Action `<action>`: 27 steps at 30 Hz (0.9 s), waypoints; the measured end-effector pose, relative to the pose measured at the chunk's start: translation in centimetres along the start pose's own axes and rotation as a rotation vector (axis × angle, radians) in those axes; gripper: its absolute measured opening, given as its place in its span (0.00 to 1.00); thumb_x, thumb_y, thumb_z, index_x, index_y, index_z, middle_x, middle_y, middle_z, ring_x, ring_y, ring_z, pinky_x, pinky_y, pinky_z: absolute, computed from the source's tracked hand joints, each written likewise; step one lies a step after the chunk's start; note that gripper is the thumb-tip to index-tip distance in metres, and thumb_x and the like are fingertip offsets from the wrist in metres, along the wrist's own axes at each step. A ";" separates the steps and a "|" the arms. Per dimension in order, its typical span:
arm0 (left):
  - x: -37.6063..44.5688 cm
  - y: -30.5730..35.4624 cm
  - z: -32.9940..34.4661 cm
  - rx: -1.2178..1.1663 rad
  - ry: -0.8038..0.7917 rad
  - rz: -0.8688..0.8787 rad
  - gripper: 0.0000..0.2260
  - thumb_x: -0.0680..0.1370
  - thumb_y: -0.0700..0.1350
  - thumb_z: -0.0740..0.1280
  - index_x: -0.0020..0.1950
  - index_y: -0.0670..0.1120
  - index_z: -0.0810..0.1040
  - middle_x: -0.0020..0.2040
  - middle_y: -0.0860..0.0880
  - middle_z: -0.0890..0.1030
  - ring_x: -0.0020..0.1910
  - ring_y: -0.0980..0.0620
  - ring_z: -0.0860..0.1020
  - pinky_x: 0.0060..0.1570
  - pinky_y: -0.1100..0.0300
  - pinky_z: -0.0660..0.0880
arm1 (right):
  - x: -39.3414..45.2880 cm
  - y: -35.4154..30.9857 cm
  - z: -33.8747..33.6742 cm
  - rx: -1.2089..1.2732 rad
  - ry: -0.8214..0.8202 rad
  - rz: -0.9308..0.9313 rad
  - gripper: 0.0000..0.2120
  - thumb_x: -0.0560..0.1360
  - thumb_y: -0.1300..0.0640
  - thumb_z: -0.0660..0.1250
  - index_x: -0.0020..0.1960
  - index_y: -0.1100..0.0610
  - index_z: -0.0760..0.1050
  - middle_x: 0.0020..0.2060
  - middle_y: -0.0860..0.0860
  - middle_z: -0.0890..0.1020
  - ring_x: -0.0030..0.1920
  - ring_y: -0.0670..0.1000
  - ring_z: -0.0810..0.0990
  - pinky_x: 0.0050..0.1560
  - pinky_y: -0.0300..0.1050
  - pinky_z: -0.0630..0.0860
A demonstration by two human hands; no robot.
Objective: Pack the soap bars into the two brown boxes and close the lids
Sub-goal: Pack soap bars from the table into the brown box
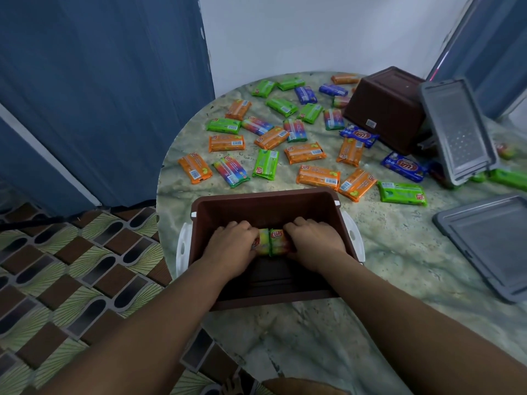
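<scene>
We see a round counter (385,269) with a pale green and cream marbled stone-look top, its curved edge running down the left side of the view. Beyond that edge lies a tiled floor (71,269) patterned in brown rectangles, dark rounded slots and green fan-ribbed panels. Behind the counter we find a plain white wall (313,32). To the left hangs a dark blue curtain (99,89) in broad folds, reaching down to the floor. At the upper right corner we make out another blue-grey panel (496,47) leaning or standing against the wall, with a thin pink line along its edge; what it is we cannot tell.
</scene>
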State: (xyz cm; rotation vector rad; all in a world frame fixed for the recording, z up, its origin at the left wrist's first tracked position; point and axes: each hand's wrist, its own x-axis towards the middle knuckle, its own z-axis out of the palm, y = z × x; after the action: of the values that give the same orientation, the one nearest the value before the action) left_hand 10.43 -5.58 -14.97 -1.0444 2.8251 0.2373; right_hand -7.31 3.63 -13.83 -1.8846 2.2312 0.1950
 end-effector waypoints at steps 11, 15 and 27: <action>0.7 -0.4 0.5 0.054 -0.102 0.041 0.27 0.76 0.57 0.70 0.72 0.49 0.69 0.62 0.47 0.68 0.62 0.45 0.67 0.56 0.49 0.71 | 0.0 0.1 0.2 0.010 0.015 0.036 0.25 0.77 0.46 0.70 0.72 0.51 0.70 0.64 0.53 0.76 0.63 0.56 0.76 0.63 0.54 0.72; 0.6 -0.1 0.4 -0.035 -0.145 -0.021 0.25 0.75 0.57 0.71 0.67 0.48 0.69 0.62 0.45 0.70 0.62 0.43 0.70 0.55 0.49 0.73 | 0.1 0.1 0.2 0.009 0.008 0.039 0.27 0.77 0.46 0.70 0.73 0.51 0.69 0.65 0.53 0.75 0.64 0.57 0.76 0.63 0.54 0.71; 0.0 -0.2 -1.9 -0.520 0.139 -0.334 0.11 0.80 0.51 0.69 0.55 0.48 0.71 0.49 0.48 0.79 0.46 0.48 0.79 0.40 0.55 0.72 | 0.3 -0.1 0.2 0.016 0.005 0.064 0.28 0.76 0.46 0.72 0.73 0.51 0.68 0.65 0.52 0.76 0.64 0.56 0.76 0.63 0.54 0.72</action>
State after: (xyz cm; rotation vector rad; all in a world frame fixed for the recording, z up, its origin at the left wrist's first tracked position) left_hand 10.39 -6.09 -13.18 -1.6650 2.7008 0.9271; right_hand -7.26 3.42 -14.06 -1.8092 2.2915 0.1822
